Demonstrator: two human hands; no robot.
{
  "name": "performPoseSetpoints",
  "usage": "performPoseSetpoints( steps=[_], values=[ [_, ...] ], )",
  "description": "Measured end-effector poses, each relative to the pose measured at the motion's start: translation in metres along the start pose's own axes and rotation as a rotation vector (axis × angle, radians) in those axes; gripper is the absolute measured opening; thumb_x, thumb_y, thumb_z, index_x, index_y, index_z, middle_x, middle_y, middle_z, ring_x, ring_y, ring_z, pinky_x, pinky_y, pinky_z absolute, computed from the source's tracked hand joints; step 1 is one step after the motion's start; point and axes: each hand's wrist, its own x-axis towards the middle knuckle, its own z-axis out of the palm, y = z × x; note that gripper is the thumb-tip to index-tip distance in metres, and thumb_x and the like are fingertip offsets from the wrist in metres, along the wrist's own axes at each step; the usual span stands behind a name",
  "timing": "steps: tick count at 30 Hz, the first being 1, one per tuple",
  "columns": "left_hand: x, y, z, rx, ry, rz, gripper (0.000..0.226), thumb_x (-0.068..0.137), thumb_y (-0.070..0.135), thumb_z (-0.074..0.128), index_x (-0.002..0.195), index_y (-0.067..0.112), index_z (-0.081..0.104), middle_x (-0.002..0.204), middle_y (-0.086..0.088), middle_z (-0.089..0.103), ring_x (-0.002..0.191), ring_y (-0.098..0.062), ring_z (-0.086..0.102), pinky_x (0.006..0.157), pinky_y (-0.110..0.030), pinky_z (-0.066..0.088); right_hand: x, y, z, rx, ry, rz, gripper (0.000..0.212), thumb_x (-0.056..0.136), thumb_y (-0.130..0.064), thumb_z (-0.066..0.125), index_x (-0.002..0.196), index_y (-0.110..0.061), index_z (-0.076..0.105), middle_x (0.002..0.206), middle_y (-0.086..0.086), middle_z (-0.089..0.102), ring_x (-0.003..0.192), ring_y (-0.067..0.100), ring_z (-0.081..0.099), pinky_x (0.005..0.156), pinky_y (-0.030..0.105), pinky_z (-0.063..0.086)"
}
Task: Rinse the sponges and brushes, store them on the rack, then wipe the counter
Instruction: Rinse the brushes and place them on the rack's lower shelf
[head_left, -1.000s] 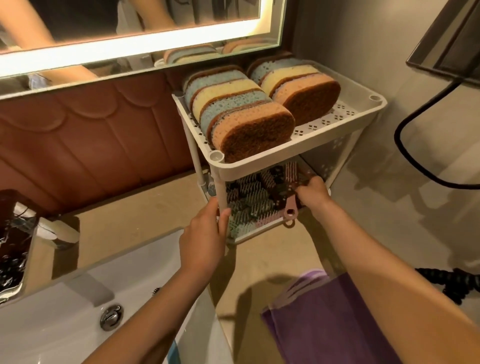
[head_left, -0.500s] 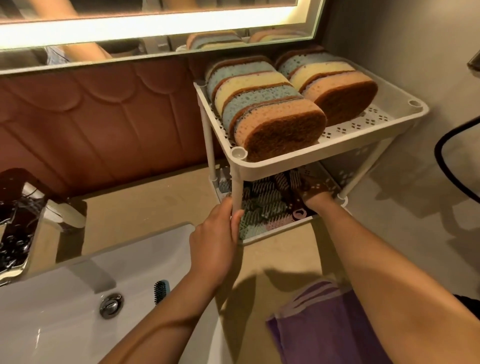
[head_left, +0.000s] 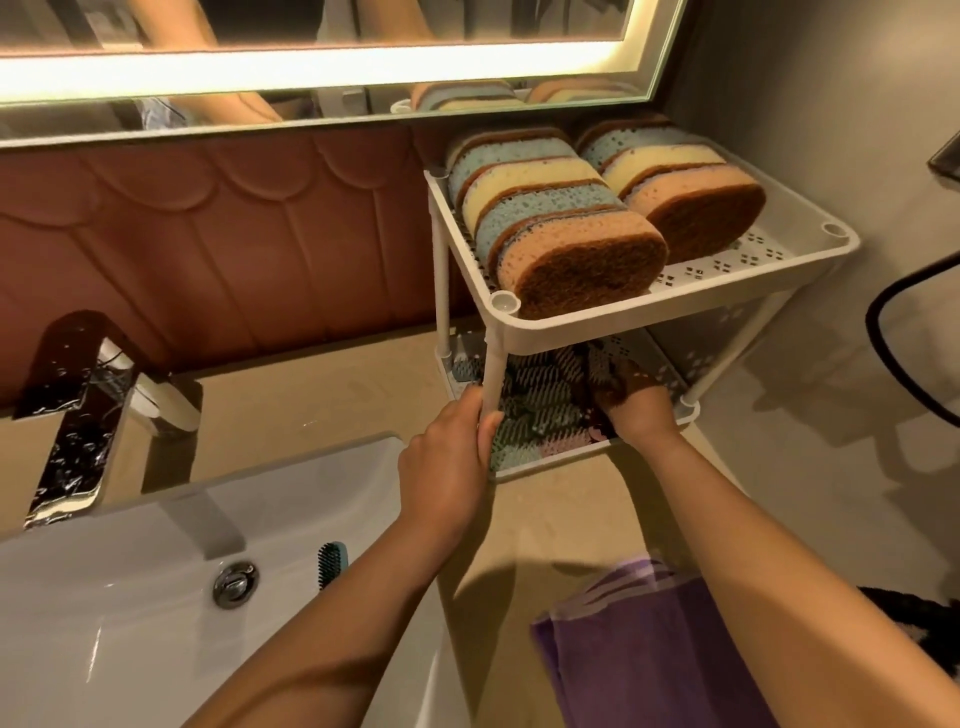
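A white two-tier rack (head_left: 691, 291) stands on the beige counter (head_left: 322, 389). Its top shelf holds several upright sponges (head_left: 550, 228) in blue, yellow and orange with brown scouring faces. The lower shelf is packed with several brushes (head_left: 540, 400). My left hand (head_left: 452, 457) grips the rack's front left post. My right hand (head_left: 634, 400) reaches into the lower shelf among the brushes; its fingers are hidden under the top shelf. One blue brush (head_left: 331, 564) lies in the white sink (head_left: 130, 597).
A chrome tap (head_left: 78, 415) stands left of the sink, and a drain plug (head_left: 235, 584) sits in the basin. A folded purple cloth (head_left: 649, 649) lies on the counter at the front right. A black cable (head_left: 883, 332) hangs at the right wall. A lit mirror (head_left: 311, 67) runs above.
My right hand has pushed further into the lower shelf and the pink brush handle it held is no longer sticking out. My left hand keeps its grip on the post. The view shifted nearer.
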Motion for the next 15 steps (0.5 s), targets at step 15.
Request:
performPoseSetpoints(
  steps=[15],
  values=[
    [-0.089, -0.085, -0.048, -0.446, -0.787, -0.314, 0.009, 0.093, 0.027, 0.053, 0.092, 0.019, 0.058, 0.084, 0.003, 0.058, 0.084, -0.016, 0.058, 0.089, -0.037, 0.047, -0.184, -0.060, 0.020, 0.160, -0.371, -0.231, 0.019, 0.088, -0.021, 0.060, 0.105, -0.018, 0.067, 0.092, 0.001, 0.069, 0.088, 0.016, 0.062, 0.083, 0.033, 0.050]
  ],
)
